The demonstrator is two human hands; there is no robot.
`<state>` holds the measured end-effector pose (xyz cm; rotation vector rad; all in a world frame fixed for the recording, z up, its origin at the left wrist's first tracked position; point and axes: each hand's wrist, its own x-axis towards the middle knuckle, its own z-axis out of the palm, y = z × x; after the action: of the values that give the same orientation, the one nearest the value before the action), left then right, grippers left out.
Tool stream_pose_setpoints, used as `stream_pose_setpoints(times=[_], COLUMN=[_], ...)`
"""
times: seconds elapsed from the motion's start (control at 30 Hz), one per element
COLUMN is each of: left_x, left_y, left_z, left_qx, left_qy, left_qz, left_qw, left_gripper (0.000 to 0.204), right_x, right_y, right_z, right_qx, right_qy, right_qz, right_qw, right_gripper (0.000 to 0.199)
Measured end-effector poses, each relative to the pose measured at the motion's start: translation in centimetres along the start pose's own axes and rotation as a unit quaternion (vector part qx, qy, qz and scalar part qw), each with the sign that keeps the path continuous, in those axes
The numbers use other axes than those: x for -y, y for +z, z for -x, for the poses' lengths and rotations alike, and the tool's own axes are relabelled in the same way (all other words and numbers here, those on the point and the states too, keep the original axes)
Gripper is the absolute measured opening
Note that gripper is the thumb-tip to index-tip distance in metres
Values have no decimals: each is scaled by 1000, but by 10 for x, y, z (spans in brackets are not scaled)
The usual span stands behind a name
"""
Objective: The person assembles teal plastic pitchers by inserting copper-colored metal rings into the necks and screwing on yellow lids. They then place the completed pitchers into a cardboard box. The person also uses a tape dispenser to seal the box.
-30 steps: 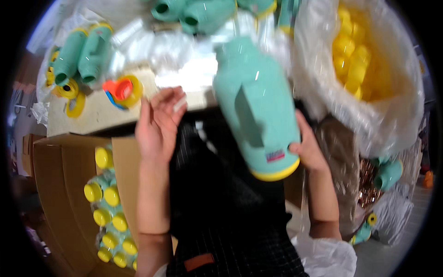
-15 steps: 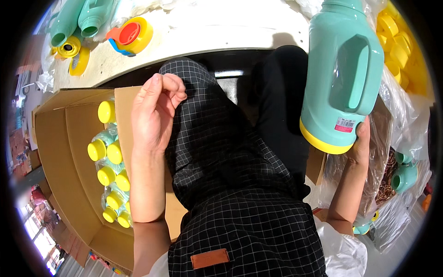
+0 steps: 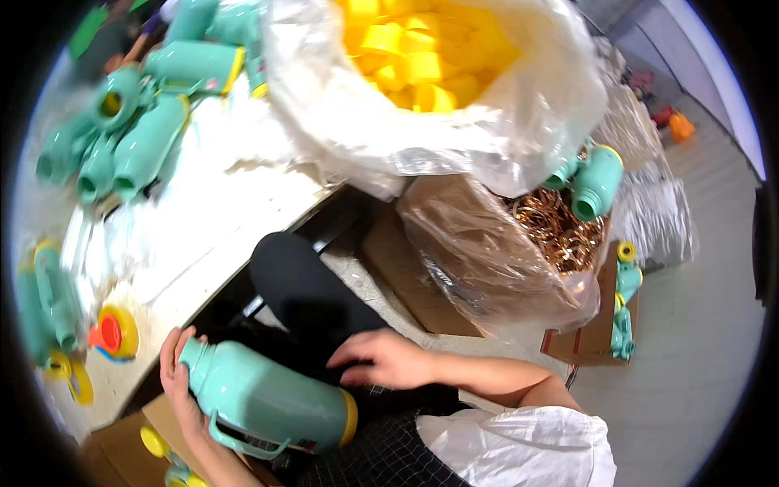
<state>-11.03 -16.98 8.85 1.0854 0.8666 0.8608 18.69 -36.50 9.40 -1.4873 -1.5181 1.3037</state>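
- A pale worktable [image 3: 260, 195] crosses the upper left, and a grey floor [image 3: 665, 381] spreads along the right.
- The left hand [image 3: 181, 391] is half open, cupped against the neck end of a teal handled flask [image 3: 276, 398], fingers reaching past it; its thumb is hidden, so I cannot tell how firmly it grips.
- That flask lies tilted across the lap, neck to the left, yellow base to the right, its loop handle toward the person's body.
- The right hand [image 3: 389, 359] is loosely curled over the dark trousers [image 3: 312, 284], just above the flask, with nothing visible in it.
- Under the flask's base is a black checked apron [image 3: 381, 454].
- Near the left hand, on the table edge, sits a tape dispenser [image 3: 105, 331] in yellow, red and blue.
- Below, a cardboard box [image 3: 118, 458] holds yellow-capped flasks [image 3: 152, 441].
- Farther out, teal flask bodies [image 3: 150, 146] crowd the table's far end.
- Beyond the right hand, a plastic-lined carton holds copper-coloured rings [image 3: 560, 231]; above it, a clear bag [image 3: 495, 134] bulges with yellow caps [image 3: 422, 65].
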Motion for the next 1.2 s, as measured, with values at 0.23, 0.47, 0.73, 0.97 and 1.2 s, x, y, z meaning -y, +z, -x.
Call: stream_pose_setpoints(times=[0.23, 0.47, 0.73, 0.97, 1.2], left_x=[-25, -2, 13, 3, 7], left_y=[6, 31, 31, 34, 36], left_z=[-19, -45, -21, -14, -16], left_qx=[18, 94, 50, 53, 68], left_qy=[31, -13, -53, -25, 52], left_qz=[-81, -99, -36, -18, 17], left_qw=[996, 991, 997, 998, 996], left_gripper=[83, 73, 64, 62, 78], right_x=[-3, -96, -29, 26, 68], right_y=[-232, -282, -258, -215, -42], right_z=[151, 167, 168, 97, -134], right_qx=[-578, -380, -477, -566, -228], right_qy=[214, 487, 366, 52, -374], right_qz=[329, 373, 483, 566, 130], right_qw=[715, 692, 636, 597, 890], right_gripper=[11, 21, 10, 5, 25])
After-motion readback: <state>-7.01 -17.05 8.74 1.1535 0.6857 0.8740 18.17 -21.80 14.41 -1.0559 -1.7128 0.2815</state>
